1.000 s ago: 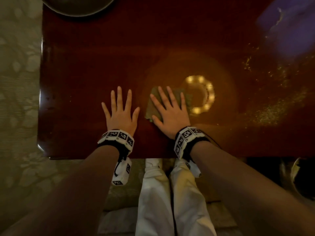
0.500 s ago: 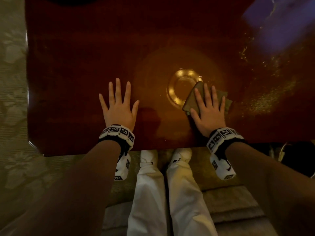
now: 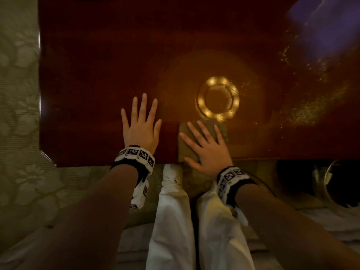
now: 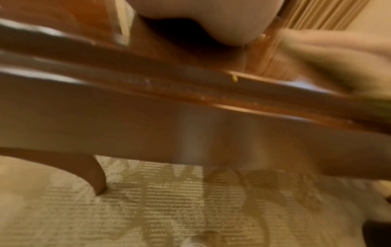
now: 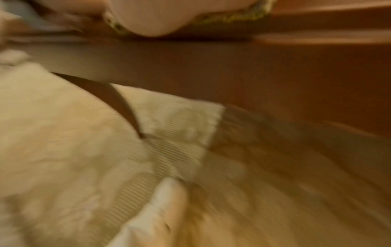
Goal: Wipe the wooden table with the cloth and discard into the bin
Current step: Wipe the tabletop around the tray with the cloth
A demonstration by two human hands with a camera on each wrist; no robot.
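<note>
On your table [image 3: 97, 65], yellow crumbs [image 3: 305, 112] are scattered at the right of the frame, a ring of light [image 3: 217, 98] glares at center, and a dark bin [image 3: 319, 180] sits at lower right beside your white trouser legs [image 3: 173, 221]. The cloth [image 3: 222, 129], olive and folded flat, lies at the table's near edge, lower center. Your right hand [image 3: 206, 149] presses it with straight spread fingers; your left hand [image 3: 141, 127] lies flat beside it, fingers apart.
</note>
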